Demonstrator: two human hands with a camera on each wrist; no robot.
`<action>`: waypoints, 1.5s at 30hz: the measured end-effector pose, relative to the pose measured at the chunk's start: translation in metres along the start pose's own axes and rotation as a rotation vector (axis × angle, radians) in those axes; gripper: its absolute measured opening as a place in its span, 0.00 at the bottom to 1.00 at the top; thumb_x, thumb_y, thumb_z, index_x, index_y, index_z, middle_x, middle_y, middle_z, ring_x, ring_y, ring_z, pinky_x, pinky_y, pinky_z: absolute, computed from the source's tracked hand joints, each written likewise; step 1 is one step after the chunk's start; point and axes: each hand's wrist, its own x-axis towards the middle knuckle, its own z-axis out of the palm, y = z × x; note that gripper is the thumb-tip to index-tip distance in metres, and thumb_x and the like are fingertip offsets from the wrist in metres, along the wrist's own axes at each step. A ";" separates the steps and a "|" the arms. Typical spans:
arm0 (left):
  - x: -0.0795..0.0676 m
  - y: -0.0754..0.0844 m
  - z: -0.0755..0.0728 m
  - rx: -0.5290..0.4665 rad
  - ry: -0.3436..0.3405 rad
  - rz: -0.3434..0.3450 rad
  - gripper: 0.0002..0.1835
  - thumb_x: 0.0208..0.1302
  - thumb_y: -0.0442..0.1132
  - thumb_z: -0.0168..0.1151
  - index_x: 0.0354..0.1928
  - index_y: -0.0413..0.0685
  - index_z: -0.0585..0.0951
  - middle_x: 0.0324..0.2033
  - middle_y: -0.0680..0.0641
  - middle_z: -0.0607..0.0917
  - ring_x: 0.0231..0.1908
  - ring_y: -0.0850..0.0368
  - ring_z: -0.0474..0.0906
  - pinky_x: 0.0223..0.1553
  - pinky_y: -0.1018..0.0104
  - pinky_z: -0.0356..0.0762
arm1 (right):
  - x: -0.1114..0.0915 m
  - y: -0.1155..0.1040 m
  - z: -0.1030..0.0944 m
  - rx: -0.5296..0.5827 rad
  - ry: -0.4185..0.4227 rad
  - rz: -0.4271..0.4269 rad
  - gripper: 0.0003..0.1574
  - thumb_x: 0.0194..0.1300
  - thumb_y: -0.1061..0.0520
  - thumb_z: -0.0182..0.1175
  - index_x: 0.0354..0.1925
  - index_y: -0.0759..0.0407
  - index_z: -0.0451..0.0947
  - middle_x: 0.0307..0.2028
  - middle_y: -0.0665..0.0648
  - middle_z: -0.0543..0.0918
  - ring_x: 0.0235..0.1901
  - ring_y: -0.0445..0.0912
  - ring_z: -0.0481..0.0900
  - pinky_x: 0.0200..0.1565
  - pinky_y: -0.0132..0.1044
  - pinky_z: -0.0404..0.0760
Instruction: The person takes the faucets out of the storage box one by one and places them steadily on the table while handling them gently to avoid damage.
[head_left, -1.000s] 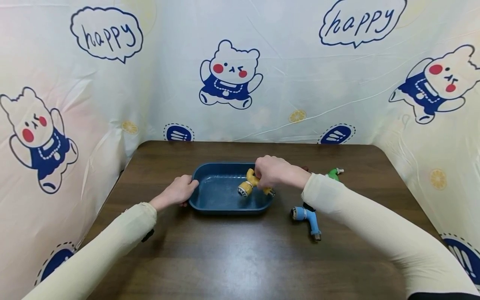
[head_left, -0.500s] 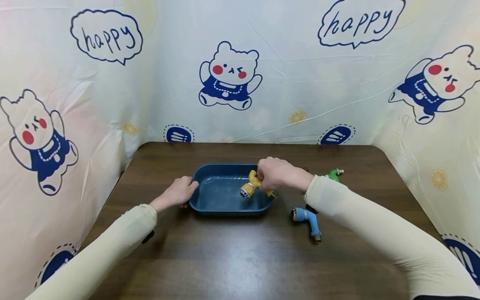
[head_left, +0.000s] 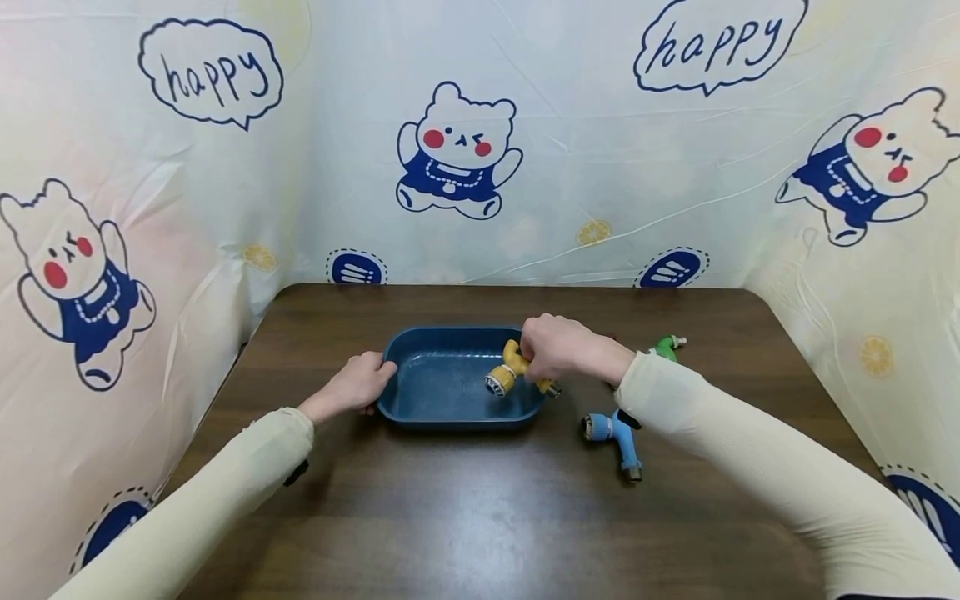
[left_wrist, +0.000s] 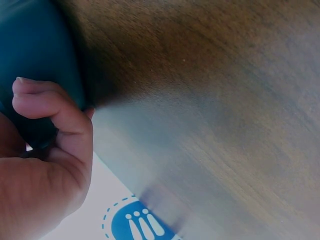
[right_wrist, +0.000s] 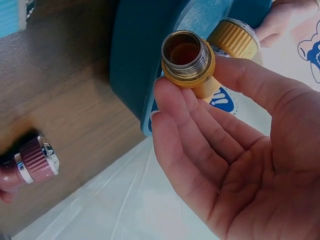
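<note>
My left hand grips the left end of a dark blue rectangular basin, thumb over the rim. In the left wrist view, its curled fingers press against the basin's outer wall. Above the basin's right end, my right hand pinches a yellow water tap. The right wrist view shows the tap's open metal-threaded end between thumb and fingertips, with its ribbed collar behind. A blue tap lies on the table, below my right wrist.
A green tap lies farther back, partly hidden by my right sleeve. A dark red tap shows in the right wrist view, mostly covered in the head view. The brown wooden table meets a printed curtain on its far sides.
My right hand and the yellow tap have drifted slightly to the right above the basin. The left hand and basin have stayed put.
</note>
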 end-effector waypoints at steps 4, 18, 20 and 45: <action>-0.001 0.000 0.000 0.002 -0.004 -0.006 0.18 0.80 0.41 0.41 0.41 0.35 0.77 0.20 0.42 0.80 0.14 0.53 0.78 0.17 0.63 0.79 | -0.002 0.000 -0.001 -0.002 0.001 0.010 0.18 0.61 0.58 0.74 0.18 0.54 0.80 0.17 0.48 0.76 0.18 0.41 0.74 0.21 0.32 0.73; -0.001 0.002 -0.001 0.002 0.000 0.001 0.18 0.80 0.41 0.41 0.40 0.36 0.77 0.19 0.43 0.80 0.14 0.54 0.78 0.17 0.63 0.79 | -0.006 0.008 -0.002 0.008 0.021 0.012 0.26 0.61 0.58 0.73 0.13 0.50 0.71 0.13 0.46 0.66 0.14 0.39 0.62 0.18 0.31 0.57; 0.000 0.002 -0.001 0.001 0.000 0.000 0.18 0.81 0.41 0.41 0.41 0.36 0.77 0.19 0.43 0.80 0.15 0.54 0.78 0.17 0.63 0.79 | -0.007 0.009 -0.002 0.005 0.026 0.011 0.26 0.61 0.58 0.73 0.13 0.50 0.70 0.12 0.45 0.65 0.14 0.39 0.61 0.18 0.31 0.57; 0.000 0.001 0.000 -0.009 -0.006 0.000 0.18 0.81 0.41 0.41 0.40 0.36 0.77 0.20 0.43 0.80 0.15 0.53 0.78 0.18 0.63 0.80 | -0.019 0.018 -0.003 0.044 0.013 0.026 0.13 0.61 0.58 0.72 0.22 0.55 0.82 0.18 0.48 0.77 0.19 0.41 0.70 0.21 0.32 0.65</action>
